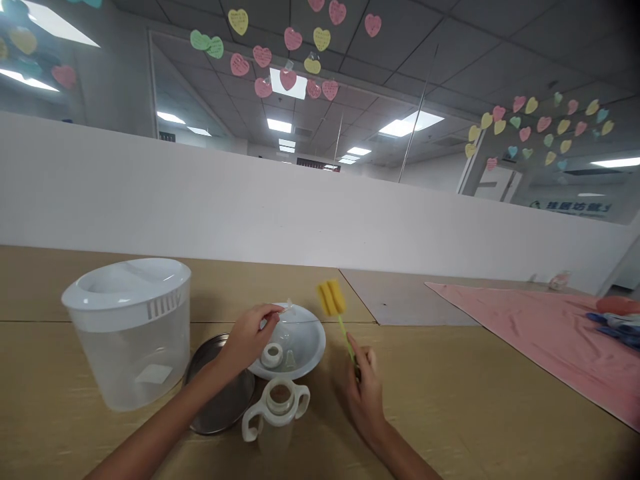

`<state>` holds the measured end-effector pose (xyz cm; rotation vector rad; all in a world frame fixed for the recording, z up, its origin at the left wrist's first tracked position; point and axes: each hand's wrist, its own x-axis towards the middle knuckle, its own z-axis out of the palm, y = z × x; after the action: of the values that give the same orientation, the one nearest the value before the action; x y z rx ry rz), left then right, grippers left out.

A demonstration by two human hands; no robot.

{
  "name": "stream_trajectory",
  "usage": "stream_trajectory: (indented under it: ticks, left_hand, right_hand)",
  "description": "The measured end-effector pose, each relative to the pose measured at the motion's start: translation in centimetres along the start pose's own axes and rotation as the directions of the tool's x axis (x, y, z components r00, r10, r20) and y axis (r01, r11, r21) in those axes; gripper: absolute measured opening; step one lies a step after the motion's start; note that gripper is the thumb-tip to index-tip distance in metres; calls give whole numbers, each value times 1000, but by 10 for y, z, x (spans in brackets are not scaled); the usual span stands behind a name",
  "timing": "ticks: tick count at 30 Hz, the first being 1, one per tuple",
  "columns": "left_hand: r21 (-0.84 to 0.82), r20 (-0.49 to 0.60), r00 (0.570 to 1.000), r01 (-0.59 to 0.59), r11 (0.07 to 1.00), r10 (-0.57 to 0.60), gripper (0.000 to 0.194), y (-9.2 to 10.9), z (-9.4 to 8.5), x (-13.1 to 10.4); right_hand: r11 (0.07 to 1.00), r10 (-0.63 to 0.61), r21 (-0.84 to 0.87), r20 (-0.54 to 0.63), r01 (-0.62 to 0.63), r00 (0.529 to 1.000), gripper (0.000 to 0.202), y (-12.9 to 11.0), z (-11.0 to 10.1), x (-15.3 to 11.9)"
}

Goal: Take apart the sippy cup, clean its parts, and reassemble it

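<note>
My right hand (365, 393) is closed round the green handle of a bottle brush (332, 297), whose yellow sponge head points up and away. My left hand (253, 337) reaches over a white bowl (315, 340), fingers pinched on a small translucent piece (288, 307) too small to name for certain. Inside the bowl lie a white ring (272, 355) and a small clear part (290, 361). In front of the bowl an uncapped baby bottle (277, 420) with two white side handles stands upright. My left forearm passes over a round dark metal tray (220, 407).
A translucent bucket (140, 360) with a white rim stands at the left. At the right a pink cloth (540, 327) covers the table (450, 400), with blue and red items (620, 317) on it. A white low wall (300, 213) runs behind.
</note>
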<state>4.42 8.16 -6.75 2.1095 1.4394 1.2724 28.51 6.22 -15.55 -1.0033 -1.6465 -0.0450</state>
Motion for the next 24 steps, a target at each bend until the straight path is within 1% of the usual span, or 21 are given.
stream_trajectory:
  ticks: [2,3,4,5,8,11,13,18,22,24]
  left_hand:
    - [-102,35,999,36,994,-33,31,9,0,-2]
    - [-146,55,998,50,988,-42,30,14,-1,-4]
    - [-189,72,996,59,980,-46,29,18,-2,-5]
    - [-230,84,995,65,971,-47,28,23,-3,-6]
    - [-342,118,992,88,935,-50,28,33,-6,-7]
    - [-405,105,993,96,909,-58,30,34,-9,-6]
    - [-398,60,997,73,914,-53,32,31,-9,-5]
    - [-260,-66,996,43,965,-63,33,22,-8,-4]
    - [-260,-96,989,84,962,-113,33,27,-14,-6]
    - [-288,-99,988,85,954,-118,32,32,-18,-6]
  right_hand:
    - [982,-187,28,31,186,982,48,-6,1,-2]
    - [968,-250,41,45,248,967,49,-7,1,-3]
    - [959,-282,46,56,280,958,50,-7,2,-4]
    - [958,-285,40,60,283,957,50,-6,2,-4]
    - [972,-235,-12,50,236,971,46,-1,1,-2]
    - [968,-244,-38,70,247,967,48,2,1,-1]
    - [961,-272,-27,108,277,956,50,1,0,-2]
    - [941,-326,-27,177,336,929,50,-6,-4,-3]
    - [890,-423,-74,233,450,876,51,-11,-8,0]
    - [875,-447,-83,240,477,862,51,-12,-8,0]
